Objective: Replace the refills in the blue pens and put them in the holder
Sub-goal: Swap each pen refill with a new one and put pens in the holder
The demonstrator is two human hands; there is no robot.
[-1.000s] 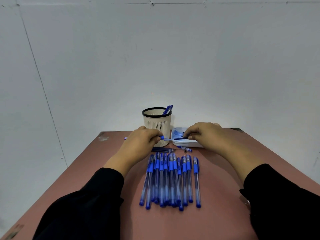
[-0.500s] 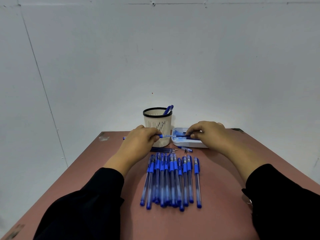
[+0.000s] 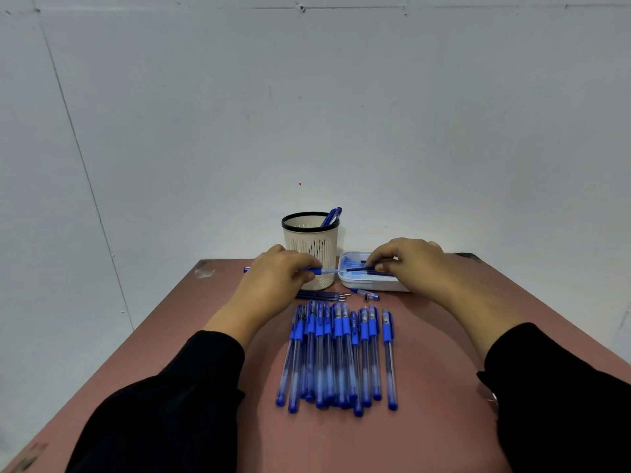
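Left hand (image 3: 273, 285): grips pen barrel (image 3: 326, 270), held level in front of holder (image 3: 310, 250). Right hand (image 3: 409, 264): pinches dark refill (image 3: 356, 269) at barrel mouth, over white tray (image 3: 368, 285). Approx. dozen blue pens (image 3: 338, 356) in row, table (image 3: 444, 421) centre. Pen print too small to read.

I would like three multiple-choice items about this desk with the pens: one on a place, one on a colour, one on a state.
1. Where does the white tray stand?
A. right of the holder
B. left of the holder
C. on the pen row

2. What colour is the rim of the holder?
A. red
B. black
C. green

3. What is the left hand doing?
A. lying flat
B. hanging idle
C. gripping a pen barrel

Key: 1 A, the tray sits beside the holder on the right. 2 B, a black band tops the pale mesh. 3 C, its fingers curl round the pen barrel, while the right hand pinches a refill.
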